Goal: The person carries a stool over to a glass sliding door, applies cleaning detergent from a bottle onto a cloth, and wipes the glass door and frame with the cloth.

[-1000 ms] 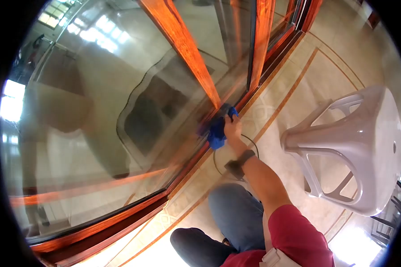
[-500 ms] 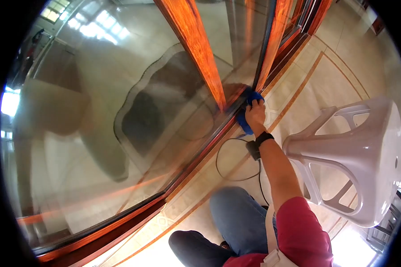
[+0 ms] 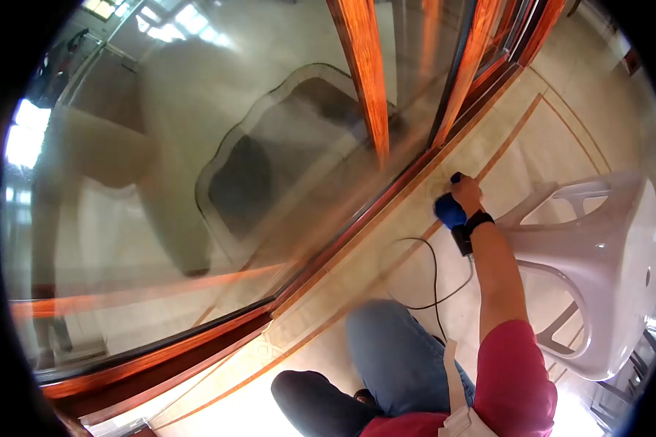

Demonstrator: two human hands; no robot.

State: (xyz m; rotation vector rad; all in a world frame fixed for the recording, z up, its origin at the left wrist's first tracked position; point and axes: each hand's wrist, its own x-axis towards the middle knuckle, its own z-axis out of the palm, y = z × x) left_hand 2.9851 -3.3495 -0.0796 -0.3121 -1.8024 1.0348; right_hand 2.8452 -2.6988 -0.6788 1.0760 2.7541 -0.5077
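My right hand (image 3: 468,193) is closed around a bunched blue cloth (image 3: 448,210), held over the tiled floor a short way from the door sill. Part of the cloth sticks out past my fingertips. A black band (image 3: 479,221) circles that wrist, with a dark box-shaped device (image 3: 461,242) beside it. To the left stands a large glass door pane (image 3: 171,156) in a reddish wooden frame (image 3: 368,80), with its bottom rail and track (image 3: 328,258) along the floor. My left hand is out of view.
A white plastic stool (image 3: 619,240) stands close to the right of my forearm. A thin black cable (image 3: 436,273) loops over the tiled floor (image 3: 364,269). My bent knees (image 3: 383,331) are at the bottom, near the door. Reflections show in the glass.
My right hand has pulled back from the foot of the door frame, moving right and slightly down with the blue cloth in it. The cable has shifted, and the whole view has turned slightly.
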